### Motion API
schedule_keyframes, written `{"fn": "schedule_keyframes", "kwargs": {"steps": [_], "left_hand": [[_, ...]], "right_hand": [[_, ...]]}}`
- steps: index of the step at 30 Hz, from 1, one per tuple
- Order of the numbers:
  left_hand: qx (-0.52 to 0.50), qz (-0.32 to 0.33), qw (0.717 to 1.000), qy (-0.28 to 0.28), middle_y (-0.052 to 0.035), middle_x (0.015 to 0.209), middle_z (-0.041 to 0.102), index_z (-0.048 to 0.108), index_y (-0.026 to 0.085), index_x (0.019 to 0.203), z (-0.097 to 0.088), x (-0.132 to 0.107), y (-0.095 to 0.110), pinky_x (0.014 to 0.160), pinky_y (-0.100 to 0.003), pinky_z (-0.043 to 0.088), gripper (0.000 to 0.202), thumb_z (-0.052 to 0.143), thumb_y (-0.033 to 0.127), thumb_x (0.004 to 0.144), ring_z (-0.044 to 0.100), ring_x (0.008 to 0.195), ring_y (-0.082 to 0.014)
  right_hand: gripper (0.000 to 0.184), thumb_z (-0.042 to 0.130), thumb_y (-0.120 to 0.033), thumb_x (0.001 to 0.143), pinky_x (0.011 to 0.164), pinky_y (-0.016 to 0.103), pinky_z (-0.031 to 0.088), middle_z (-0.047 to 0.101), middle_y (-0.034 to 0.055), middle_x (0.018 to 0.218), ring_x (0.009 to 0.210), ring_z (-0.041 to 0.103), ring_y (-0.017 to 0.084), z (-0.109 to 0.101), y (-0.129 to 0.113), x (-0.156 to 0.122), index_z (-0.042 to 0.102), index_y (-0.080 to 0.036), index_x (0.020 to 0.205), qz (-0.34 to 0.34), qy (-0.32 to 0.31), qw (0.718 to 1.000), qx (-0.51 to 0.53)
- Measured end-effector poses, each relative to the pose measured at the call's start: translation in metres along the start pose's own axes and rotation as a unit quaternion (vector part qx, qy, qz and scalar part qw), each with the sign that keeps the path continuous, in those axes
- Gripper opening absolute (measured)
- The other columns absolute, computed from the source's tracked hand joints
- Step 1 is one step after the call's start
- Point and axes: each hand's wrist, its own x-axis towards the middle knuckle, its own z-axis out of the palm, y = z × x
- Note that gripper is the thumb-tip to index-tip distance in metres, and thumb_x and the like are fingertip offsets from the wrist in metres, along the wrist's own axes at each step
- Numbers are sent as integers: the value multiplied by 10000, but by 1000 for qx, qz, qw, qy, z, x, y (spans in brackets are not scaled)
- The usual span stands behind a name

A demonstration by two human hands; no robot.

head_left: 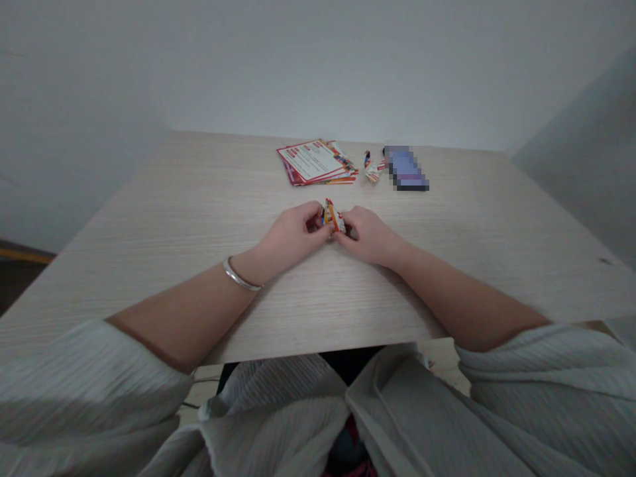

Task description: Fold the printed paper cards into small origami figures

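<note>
Between my two hands, just above or on the middle of the table, is a small folded piece of printed paper in orange, white and red. My left hand pinches its left side, thumb in front and fingers behind. On its right side the thumb and fingers of my right hand close on it as well. The fingertips hide part of the paper, so its full shape does not show. A silver bangle is on my left wrist.
Beyond my hands lies a stack of printed sheets. Right of it sits a small folded paper figure, then a phone with its screen blurred out. The pale wooden table meets a wall at the back.
</note>
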Motion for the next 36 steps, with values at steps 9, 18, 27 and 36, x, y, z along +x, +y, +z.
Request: {"fn": "schedule_keyframes", "kwargs": {"steps": [9,18,27,36], "left_hand": [[8,25,998,57,16,683,579,599,186,702,-6,0,7,627,-283,356,218,620,297,889,501,679,-144],[-253,40,967,-1,-7,892,668,671,193,1179,-2,2,-7,779,-291,522,317,675,378,922,629,805,-149],[-246,34,968,-22,-47,989,712,708,171,1051,0,1,-4,822,-298,523,298,787,326,809,637,877,-159],[-221,7,975,9,5,760,647,628,182,818,-1,2,-3,667,-259,463,256,790,375,777,580,697,-119]], "right_hand": [[202,682,-347,912,779,346,403,696,49,771,794,576,212,-1,2,-2,678,-196,778,-8,36,998,55],[186,538,-269,951,758,319,443,638,5,766,771,576,185,4,15,5,650,-210,815,14,21,967,254],[161,571,-269,931,770,321,454,715,18,812,796,609,194,4,19,6,687,-205,839,-22,-19,972,234],[138,614,-305,921,810,337,519,738,16,905,835,639,178,0,14,0,717,-218,953,7,35,942,333]]}}
